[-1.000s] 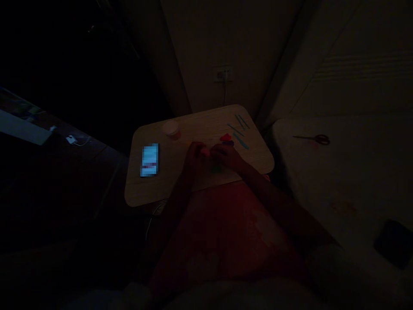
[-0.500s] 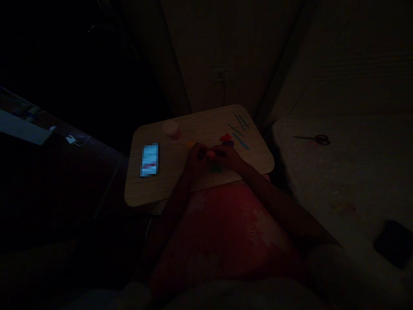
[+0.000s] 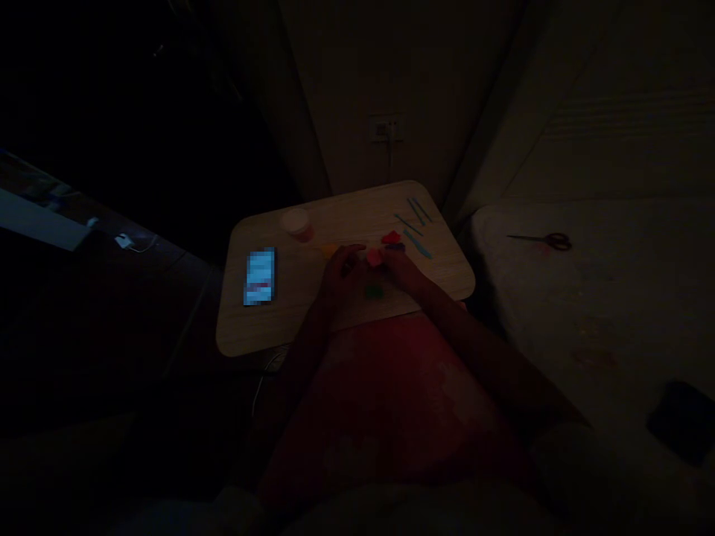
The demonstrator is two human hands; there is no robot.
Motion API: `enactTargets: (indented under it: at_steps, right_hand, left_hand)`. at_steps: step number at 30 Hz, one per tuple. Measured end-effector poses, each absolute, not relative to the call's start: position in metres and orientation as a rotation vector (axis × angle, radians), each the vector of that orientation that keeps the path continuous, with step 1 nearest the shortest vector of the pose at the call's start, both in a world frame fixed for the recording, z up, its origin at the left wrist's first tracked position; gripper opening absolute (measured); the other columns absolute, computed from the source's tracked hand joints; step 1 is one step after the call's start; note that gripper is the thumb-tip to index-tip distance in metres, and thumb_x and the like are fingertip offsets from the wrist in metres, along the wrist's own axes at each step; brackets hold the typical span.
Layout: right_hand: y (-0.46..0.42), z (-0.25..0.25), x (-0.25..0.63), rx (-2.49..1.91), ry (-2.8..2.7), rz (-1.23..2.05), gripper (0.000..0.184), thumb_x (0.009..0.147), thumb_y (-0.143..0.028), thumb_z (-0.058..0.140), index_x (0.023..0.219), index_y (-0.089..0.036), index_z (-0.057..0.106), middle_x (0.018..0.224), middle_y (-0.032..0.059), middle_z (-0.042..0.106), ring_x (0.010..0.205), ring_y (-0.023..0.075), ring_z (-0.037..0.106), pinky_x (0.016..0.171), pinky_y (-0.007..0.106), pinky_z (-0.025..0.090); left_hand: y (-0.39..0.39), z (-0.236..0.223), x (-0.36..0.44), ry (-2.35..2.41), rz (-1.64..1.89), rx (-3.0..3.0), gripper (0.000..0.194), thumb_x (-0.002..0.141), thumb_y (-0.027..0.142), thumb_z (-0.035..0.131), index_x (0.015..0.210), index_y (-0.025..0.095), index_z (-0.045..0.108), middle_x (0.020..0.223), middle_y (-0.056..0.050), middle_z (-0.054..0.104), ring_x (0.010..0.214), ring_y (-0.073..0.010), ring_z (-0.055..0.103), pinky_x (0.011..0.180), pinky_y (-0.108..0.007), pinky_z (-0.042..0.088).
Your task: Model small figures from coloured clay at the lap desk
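The room is very dark. On a small wooden lap table (image 3: 290,327) my left hand (image 3: 340,272) and my right hand (image 3: 399,269) meet near the middle. Between their fingertips sits a small pink lump (image 3: 373,257), like modelling clay, and both hands pinch it. A green piece (image 3: 373,292) lies under my hands, a red piece (image 3: 391,238) just beyond them and a yellow piece (image 3: 329,250) to the left. Several thin blue sticks (image 3: 416,223) lie at the table's far right.
A lit phone (image 3: 260,276) lies at the table's left. A small round tub (image 3: 296,222) stands at the back. Scissors (image 3: 544,240) rest on the bed to the right, a dark object (image 3: 681,420) nearer. A wall socket (image 3: 385,129) with a cable is behind.
My hands have shifted slightly away from me on the table, and the pink lump now shows more plainly between the fingertips. Everything else stays where it was.
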State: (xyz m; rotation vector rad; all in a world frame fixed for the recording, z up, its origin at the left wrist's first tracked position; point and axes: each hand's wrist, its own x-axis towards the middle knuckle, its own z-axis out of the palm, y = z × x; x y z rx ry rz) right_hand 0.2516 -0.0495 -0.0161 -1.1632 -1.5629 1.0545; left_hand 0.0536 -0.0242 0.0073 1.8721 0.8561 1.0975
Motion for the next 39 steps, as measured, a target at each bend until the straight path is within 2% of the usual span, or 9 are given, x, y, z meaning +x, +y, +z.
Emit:
enactTargets:
  at_steps: [3,10,15,20,22,25,29,33,39]
  right_hand:
    - [-0.052,-0.012,0.253,-1.131,-1.481,1.153,0.067,0.094,-0.085,0.043,0.08,-0.022,0.065,0.08,0.0087,0.067,0.077,0.0238,0.061,0.076,0.04,0.054]
    - [-0.054,-0.009,0.255,-1.198,-1.575,1.114,0.068,0.098,-0.08,0.042,0.076,-0.021,0.066,0.075,0.0085,0.063,0.075,0.0231,0.058,0.071,0.038,0.051]
    - [-0.055,-0.006,0.251,-1.109,-1.648,1.102,0.066,0.099,-0.079,0.043,0.081,-0.02,0.067,0.078,0.0054,0.065,0.075,0.0201,0.057,0.071,0.032,0.047]
    - [-0.058,0.001,0.248,-1.098,-1.676,1.01,0.052,0.091,-0.069,0.067,0.098,-0.018,0.07,0.085,0.003,0.066,0.076,0.017,0.056,0.069,0.029,0.043]
    - [-0.058,0.002,0.249,-1.083,-1.673,0.971,0.05,0.09,-0.067,0.07,0.1,-0.017,0.071,0.085,0.0026,0.066,0.075,0.0163,0.055,0.069,0.028,0.042]
    - [-0.058,0.002,0.25,-1.086,-1.672,0.955,0.05,0.094,-0.067,0.065,0.092,-0.017,0.071,0.076,0.0014,0.063,0.07,0.0154,0.053,0.065,0.028,0.04]
    - [-0.056,0.002,0.253,-1.066,-1.619,0.978,0.055,0.095,-0.07,0.061,0.085,-0.018,0.072,0.077,0.0028,0.066,0.073,0.0162,0.057,0.066,0.028,0.042]
    - [-0.055,0.002,0.254,-1.063,-1.581,1.018,0.056,0.095,-0.071,0.06,0.084,-0.018,0.073,0.076,0.0037,0.069,0.073,0.017,0.06,0.066,0.028,0.044]
    - [-0.057,0.004,0.254,-1.085,-1.601,1.067,0.059,0.096,-0.073,0.056,0.082,-0.017,0.073,0.071,0.0034,0.068,0.068,0.0168,0.06,0.063,0.028,0.044]
  left_hand:
    - [-0.025,0.01,0.054,0.802,1.049,1.929,0.042,0.093,0.052,0.073,0.127,0.027,0.074,0.103,-0.006,0.068,0.092,-0.021,0.065,0.085,-0.035,0.054]
    - [-0.023,0.011,0.053,0.776,1.043,1.998,0.034,0.09,0.051,0.077,0.11,0.024,0.079,0.103,-0.007,0.071,0.098,-0.0226,0.066,0.089,-0.037,0.054]
    - [-0.024,0.017,0.054,0.831,1.081,2.02,0.032,0.092,0.053,0.075,0.093,0.021,0.074,0.094,-0.005,0.068,0.09,-0.0201,0.063,0.083,-0.033,0.052]
    - [-0.027,0.017,0.055,0.965,1.089,1.937,0.035,0.093,0.054,0.074,0.088,0.02,0.069,0.087,-0.002,0.067,0.081,-0.0167,0.06,0.075,-0.03,0.049]
    - [-0.027,0.014,0.055,0.98,1.075,1.893,0.034,0.091,0.054,0.076,0.087,0.02,0.069,0.084,-0.001,0.067,0.078,-0.0161,0.06,0.073,-0.029,0.049]
    - [-0.026,0.012,0.054,0.944,1.048,1.856,0.033,0.091,0.053,0.074,0.088,0.02,0.069,0.083,-0.001,0.069,0.079,-0.0172,0.062,0.073,-0.03,0.05]
    - [-0.024,0.012,0.05,0.789,1.058,1.879,0.029,0.097,0.048,0.064,0.095,0.02,0.071,0.095,-0.004,0.074,0.091,-0.0205,0.068,0.085,-0.034,0.054]
    - [-0.025,0.011,0.05,0.788,1.034,1.883,0.027,0.094,0.047,0.07,0.1,0.021,0.071,0.097,-0.005,0.074,0.091,-0.0204,0.069,0.083,-0.033,0.055]
    - [-0.026,0.01,0.053,0.781,1.027,1.898,0.045,0.09,0.055,0.077,0.12,0.023,0.074,0.1,-0.005,0.073,0.09,-0.0195,0.068,0.082,-0.033,0.055]
